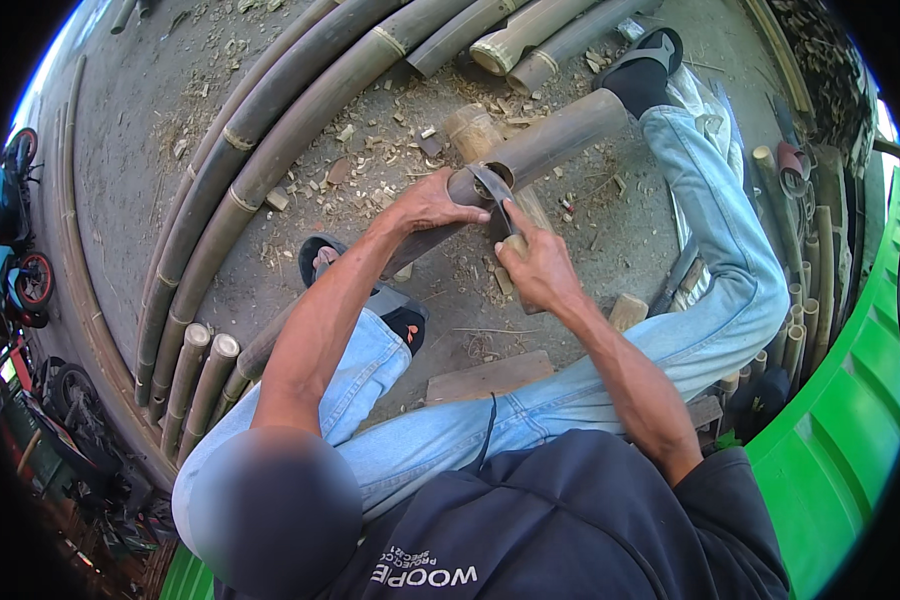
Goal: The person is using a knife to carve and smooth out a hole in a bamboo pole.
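Observation:
A thick bamboo pole (560, 140) slants across the middle, from near my shoe at upper right down toward the lower left. An opening is cut in its upper side, with a dark hollow inside. My left hand (435, 205) is closed around the pole just left of this cut, its thumb stretched toward the blade. In my right hand (545, 265) is a knife (494, 190) with a wide, dark blade, its index finger laid along the blade's back. The blade's tip end lies at the cut. My palm hides much of the handle.
Several long bamboo poles (245, 180) lie to the left, and more cut lengths (530, 35) at the top. A short wood piece (470, 130) sits beneath the pole. Chips litter the ground. Upright bamboo pieces (810, 330) and a green ribbed surface (830, 430) are at right; motorbikes (20, 270) stand far left.

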`<action>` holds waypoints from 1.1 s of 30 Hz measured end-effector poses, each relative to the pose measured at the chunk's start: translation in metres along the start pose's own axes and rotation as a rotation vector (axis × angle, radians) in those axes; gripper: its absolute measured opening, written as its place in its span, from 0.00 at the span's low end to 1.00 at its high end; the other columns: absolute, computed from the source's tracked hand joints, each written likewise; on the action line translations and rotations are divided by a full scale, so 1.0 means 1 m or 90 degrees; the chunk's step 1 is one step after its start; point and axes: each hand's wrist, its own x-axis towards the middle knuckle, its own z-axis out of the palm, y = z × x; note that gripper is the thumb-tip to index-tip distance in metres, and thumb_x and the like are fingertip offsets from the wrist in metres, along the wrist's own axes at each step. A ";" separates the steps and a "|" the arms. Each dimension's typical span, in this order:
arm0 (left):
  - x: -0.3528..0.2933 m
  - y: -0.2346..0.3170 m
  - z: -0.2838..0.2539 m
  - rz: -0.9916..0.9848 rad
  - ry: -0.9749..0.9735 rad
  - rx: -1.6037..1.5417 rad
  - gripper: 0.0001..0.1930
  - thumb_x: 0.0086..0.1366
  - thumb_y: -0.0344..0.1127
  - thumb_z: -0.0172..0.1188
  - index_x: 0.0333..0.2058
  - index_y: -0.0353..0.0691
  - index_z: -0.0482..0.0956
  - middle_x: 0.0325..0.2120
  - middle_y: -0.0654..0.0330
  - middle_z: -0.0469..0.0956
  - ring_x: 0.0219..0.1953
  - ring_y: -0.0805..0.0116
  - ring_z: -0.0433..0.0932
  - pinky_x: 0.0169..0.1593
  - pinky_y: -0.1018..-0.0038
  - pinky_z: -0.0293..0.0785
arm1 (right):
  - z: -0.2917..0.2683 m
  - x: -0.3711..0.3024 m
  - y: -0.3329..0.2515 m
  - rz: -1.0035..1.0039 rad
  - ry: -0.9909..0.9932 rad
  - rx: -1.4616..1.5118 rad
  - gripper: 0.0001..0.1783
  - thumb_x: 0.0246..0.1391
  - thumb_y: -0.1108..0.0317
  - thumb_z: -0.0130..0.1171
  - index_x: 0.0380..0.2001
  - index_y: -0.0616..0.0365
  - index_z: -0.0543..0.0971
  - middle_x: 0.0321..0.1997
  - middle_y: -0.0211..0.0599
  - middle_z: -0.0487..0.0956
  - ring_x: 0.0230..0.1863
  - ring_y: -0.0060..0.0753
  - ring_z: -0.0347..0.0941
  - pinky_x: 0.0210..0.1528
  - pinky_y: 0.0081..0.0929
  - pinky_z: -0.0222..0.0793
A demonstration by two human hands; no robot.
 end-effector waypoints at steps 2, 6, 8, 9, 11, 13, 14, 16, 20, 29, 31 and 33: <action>-0.002 0.004 0.001 -0.017 -0.001 0.017 0.57 0.41 0.66 0.79 0.61 0.27 0.73 0.52 0.37 0.82 0.56 0.42 0.82 0.60 0.57 0.76 | -0.019 -0.010 -0.014 0.079 -0.038 0.099 0.39 0.61 0.64 0.59 0.74 0.60 0.64 0.37 0.63 0.84 0.39 0.49 0.85 0.47 0.44 0.78; -0.015 0.040 0.005 -0.072 0.040 0.092 0.50 0.40 0.56 0.82 0.57 0.28 0.74 0.51 0.37 0.81 0.53 0.41 0.82 0.58 0.56 0.78 | -0.051 -0.025 -0.024 0.209 -0.066 0.159 0.37 0.64 0.62 0.57 0.74 0.60 0.65 0.30 0.48 0.85 0.22 0.32 0.83 0.38 0.36 0.80; -0.027 0.042 0.015 -0.075 0.068 0.117 0.46 0.42 0.54 0.82 0.54 0.29 0.75 0.50 0.37 0.82 0.52 0.40 0.83 0.56 0.54 0.78 | -0.047 -0.028 -0.021 0.231 -0.106 0.166 0.37 0.64 0.63 0.57 0.74 0.61 0.65 0.31 0.48 0.85 0.23 0.33 0.83 0.37 0.35 0.80; -0.033 0.041 0.028 -0.074 0.153 0.165 0.44 0.44 0.53 0.82 0.54 0.30 0.73 0.49 0.39 0.81 0.52 0.40 0.82 0.56 0.53 0.78 | -0.045 -0.030 -0.019 0.257 -0.146 0.168 0.37 0.64 0.63 0.57 0.74 0.61 0.64 0.32 0.48 0.85 0.24 0.34 0.83 0.36 0.34 0.80; -0.035 0.043 0.044 -0.065 0.235 0.216 0.43 0.47 0.52 0.81 0.54 0.31 0.72 0.49 0.40 0.81 0.52 0.40 0.82 0.56 0.52 0.77 | -0.040 -0.032 -0.012 0.278 -0.148 0.186 0.37 0.64 0.63 0.57 0.74 0.61 0.64 0.34 0.49 0.86 0.24 0.33 0.83 0.35 0.33 0.79; -0.036 0.046 0.054 -0.026 0.334 0.292 0.40 0.50 0.51 0.80 0.52 0.31 0.72 0.49 0.40 0.79 0.54 0.40 0.80 0.57 0.50 0.75 | -0.034 -0.033 -0.005 0.301 -0.154 0.204 0.37 0.64 0.63 0.57 0.74 0.62 0.64 0.36 0.49 0.86 0.24 0.33 0.83 0.35 0.33 0.79; -0.036 0.047 0.055 -0.024 0.328 0.293 0.40 0.50 0.51 0.80 0.52 0.31 0.72 0.49 0.40 0.79 0.54 0.40 0.80 0.57 0.50 0.75 | -0.031 -0.033 -0.002 0.311 -0.146 0.237 0.37 0.64 0.63 0.56 0.74 0.62 0.64 0.38 0.49 0.85 0.24 0.32 0.83 0.33 0.32 0.79; -0.034 0.049 0.049 -0.031 0.270 0.268 0.46 0.48 0.54 0.82 0.57 0.30 0.71 0.53 0.39 0.78 0.59 0.41 0.77 0.61 0.51 0.73 | -0.028 -0.033 -0.002 0.322 -0.138 0.271 0.37 0.65 0.63 0.56 0.74 0.62 0.64 0.41 0.50 0.85 0.24 0.31 0.82 0.32 0.32 0.79; -0.026 0.044 0.029 -0.048 0.202 0.130 0.52 0.47 0.56 0.83 0.61 0.28 0.69 0.56 0.38 0.77 0.60 0.42 0.77 0.63 0.53 0.73 | -0.027 -0.036 -0.012 0.356 -0.174 0.343 0.36 0.66 0.64 0.55 0.75 0.59 0.64 0.39 0.44 0.82 0.23 0.29 0.80 0.27 0.31 0.78; -0.022 0.039 0.036 -0.041 0.205 0.110 0.55 0.44 0.64 0.83 0.60 0.28 0.72 0.53 0.38 0.79 0.57 0.43 0.79 0.61 0.54 0.74 | -0.012 -0.038 -0.003 0.372 -0.172 0.441 0.37 0.66 0.65 0.56 0.76 0.56 0.63 0.32 0.37 0.78 0.21 0.30 0.78 0.23 0.32 0.77; -0.022 0.043 0.034 -0.061 0.170 0.099 0.56 0.44 0.68 0.79 0.62 0.30 0.70 0.57 0.41 0.77 0.61 0.43 0.75 0.61 0.49 0.69 | -0.009 -0.037 0.000 0.382 -0.156 0.419 0.37 0.66 0.65 0.56 0.76 0.56 0.63 0.31 0.38 0.79 0.21 0.31 0.79 0.24 0.33 0.78; -0.026 0.046 0.035 -0.052 0.189 0.106 0.55 0.45 0.69 0.79 0.60 0.31 0.71 0.56 0.41 0.78 0.61 0.44 0.76 0.60 0.49 0.69 | -0.010 -0.037 0.001 0.333 -0.146 0.309 0.37 0.64 0.64 0.57 0.75 0.57 0.64 0.30 0.42 0.81 0.21 0.29 0.79 0.28 0.34 0.78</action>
